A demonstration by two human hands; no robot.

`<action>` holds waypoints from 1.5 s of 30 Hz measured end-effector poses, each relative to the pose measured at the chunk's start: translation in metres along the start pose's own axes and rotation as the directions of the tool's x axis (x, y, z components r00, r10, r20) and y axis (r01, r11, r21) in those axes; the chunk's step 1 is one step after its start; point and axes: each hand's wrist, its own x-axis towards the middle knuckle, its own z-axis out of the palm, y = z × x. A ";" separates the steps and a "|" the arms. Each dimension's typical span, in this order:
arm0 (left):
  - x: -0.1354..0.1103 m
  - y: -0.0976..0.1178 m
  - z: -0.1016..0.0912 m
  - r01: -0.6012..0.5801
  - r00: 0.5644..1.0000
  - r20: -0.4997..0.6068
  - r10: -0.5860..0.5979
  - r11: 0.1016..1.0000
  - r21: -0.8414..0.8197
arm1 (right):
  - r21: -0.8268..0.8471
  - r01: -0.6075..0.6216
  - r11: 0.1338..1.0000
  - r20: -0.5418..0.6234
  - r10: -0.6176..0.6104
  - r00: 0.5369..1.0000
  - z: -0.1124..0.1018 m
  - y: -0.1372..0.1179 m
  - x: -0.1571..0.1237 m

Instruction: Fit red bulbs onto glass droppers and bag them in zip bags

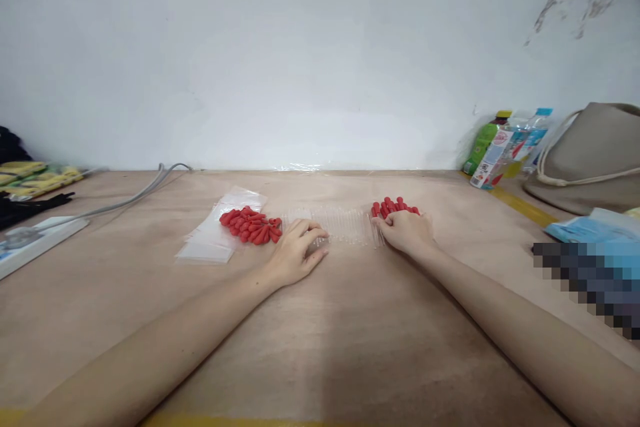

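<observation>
Forearms (165, 347) cut off, left hand (296, 255) half-spread over clear tubes (346, 225), right hand (407, 232) part-hiding red bulbs (387, 206), its grip unclear

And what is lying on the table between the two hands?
In the head view, a row of thin, clear tube-like pieces lies between the left hand and the right hand.

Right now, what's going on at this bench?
A person is working bare-handed with small red bulbs and thin clear tubes. Their left hand is over the left end of a row of clear tubes, beside a pile of red bulbs that partly overlaps clear plastic sheets. The right hand is at a second cluster of red bulbs; its grip is hard to tell.
</observation>
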 end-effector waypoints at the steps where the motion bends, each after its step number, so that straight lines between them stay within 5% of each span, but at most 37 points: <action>1: 0.000 0.000 0.000 0.003 1.000 0.003 -0.003 1.000 0.001 | -0.020 -0.015 1.000 -0.002 0.015 1.000 0.000 0.001 0.000; 5: 0.000 0.000 0.000 0.004 1.000 0.011 -0.004 1.000 0.008 | -0.047 -0.039 0.998 -0.063 0.036 0.997 0.002 0.002 -0.001; 10: 0.000 0.001 -0.001 0.019 1.000 0.006 -0.019 0.999 0.040 | -0.002 0.079 0.997 -0.141 -0.078 0.987 0.006 -0.007 -0.006; 17: 0.003 0.004 -0.003 0.154 0.987 -0.061 -0.146 0.974 0.169 | -0.117 0.075 0.990 -0.071 -0.083 0.994 0.008 -0.018 -0.010; 21: 0.016 -0.013 -0.023 0.257 0.966 -0.078 -0.245 0.905 0.338 | -0.159 0.076 0.984 -0.053 -0.086 0.995 0.007 -0.017 -0.011; 26: 0.029 -0.048 -0.062 0.426 0.856 0.056 -0.513 0.763 0.486 | -0.204 0.064 0.977 -0.048 -0.075 0.996 0.008 -0.019 -0.012; 31: 0.029 -0.065 -0.078 0.422 0.778 0.302 -0.551 0.814 0.399 | -0.215 0.072 0.974 -0.092 -0.093 0.991 0.013 -0.019 -0.013; 38: 0.025 -0.073 -0.074 0.319 0.869 0.238 -0.433 0.860 0.397 | -0.100 0.147 0.984 -0.297 -0.171 0.939 0.023 -0.018 -0.024; 41: 0.027 -0.070 -0.074 0.331 0.924 0.080 -0.373 0.887 0.323 | -0.051 0.242 0.969 -0.391 -0.242 0.888 0.028 -0.017 -0.027; 45: 0.031 -0.060 -0.073 0.385 0.922 -0.092 -0.375 0.911 0.146 | 0.014 0.338 0.941 -0.429 -0.300 0.852 0.030 -0.018 -0.027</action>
